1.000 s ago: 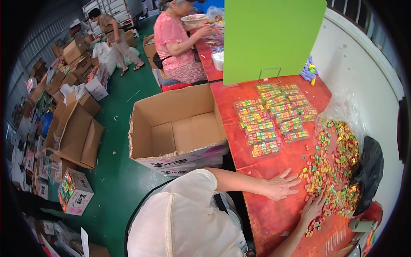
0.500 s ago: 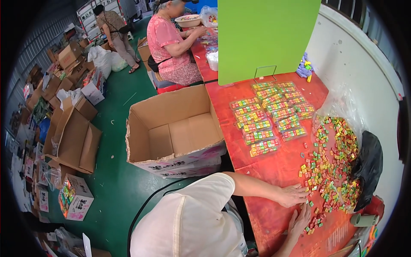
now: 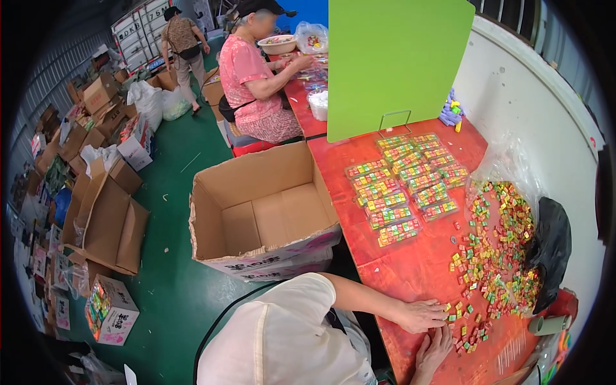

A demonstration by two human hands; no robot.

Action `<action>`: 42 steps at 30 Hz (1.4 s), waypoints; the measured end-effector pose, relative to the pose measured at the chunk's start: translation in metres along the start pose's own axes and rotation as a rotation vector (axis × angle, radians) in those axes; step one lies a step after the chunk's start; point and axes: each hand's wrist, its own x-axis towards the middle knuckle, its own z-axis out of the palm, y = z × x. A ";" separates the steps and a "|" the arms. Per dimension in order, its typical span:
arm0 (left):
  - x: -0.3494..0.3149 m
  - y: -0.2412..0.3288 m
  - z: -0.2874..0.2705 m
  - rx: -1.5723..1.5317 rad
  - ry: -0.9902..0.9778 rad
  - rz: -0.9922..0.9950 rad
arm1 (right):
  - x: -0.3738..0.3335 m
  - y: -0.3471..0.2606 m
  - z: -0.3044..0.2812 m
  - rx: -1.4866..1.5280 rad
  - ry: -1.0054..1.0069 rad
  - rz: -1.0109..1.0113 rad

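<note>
1. From the head view, I see small, bright cubes [image 3: 471,333] scattered on the red table [image 3: 398,273], right at the fingertips of both hands; the larger heap [image 3: 507,224] spreads farther up and to the right.
2. The left hand [image 3: 420,316] lies palm down, fingers stretched toward the cubes; the right hand [image 3: 436,350] is just below it, fingers loosely bent. I can't tell whether either grip pinches a cube.
3. Dark printing marks the open carton [image 3: 282,258]; the white truck [image 3: 144,38] bears characters. Marks on the cubes are too tiny to read.
4. The right forearm is cut off at the bottom edge; both palms are hidden.
</note>
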 end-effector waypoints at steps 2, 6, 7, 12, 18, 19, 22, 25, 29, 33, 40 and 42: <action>-0.010 0.009 -0.002 0.009 0.064 0.013 | -0.011 0.006 0.002 0.023 0.031 -0.017; -0.018 0.020 -0.016 0.119 0.027 0.032 | -0.029 -0.014 -0.019 -0.013 0.056 0.110; -0.024 0.020 -0.031 0.125 0.065 0.015 | -0.029 -0.010 -0.013 0.005 0.092 0.119; -0.037 0.010 -0.070 0.066 0.131 -0.115 | -0.008 -0.029 -0.013 0.036 0.195 0.169; -0.042 -0.003 -0.064 -0.337 0.223 -0.272 | 0.010 -0.056 -0.018 0.103 0.235 0.209; -0.041 -0.001 -0.066 -0.368 0.227 -0.272 | 0.012 -0.059 -0.018 0.108 0.226 0.225; -0.036 -0.001 -0.072 -0.405 0.206 -0.291 | 0.020 -0.063 -0.011 0.054 0.220 0.249; -0.032 -0.003 -0.075 0.133 0.079 -0.333 | 0.025 -0.062 -0.001 0.009 0.226 0.279; -0.030 -0.011 -0.069 0.251 -0.064 -0.377 | 0.028 -0.055 0.007 -0.019 0.239 0.323; -0.035 -0.018 -0.065 0.214 -0.005 -0.349 | 0.025 -0.045 0.002 -0.042 0.234 0.377; -0.025 -0.010 -0.069 0.302 0.027 -0.390 | 0.053 -0.064 -0.004 0.017 0.198 0.286; -0.026 -0.015 -0.067 0.320 0.057 -0.378 | 0.055 -0.062 0.001 -0.035 0.162 0.259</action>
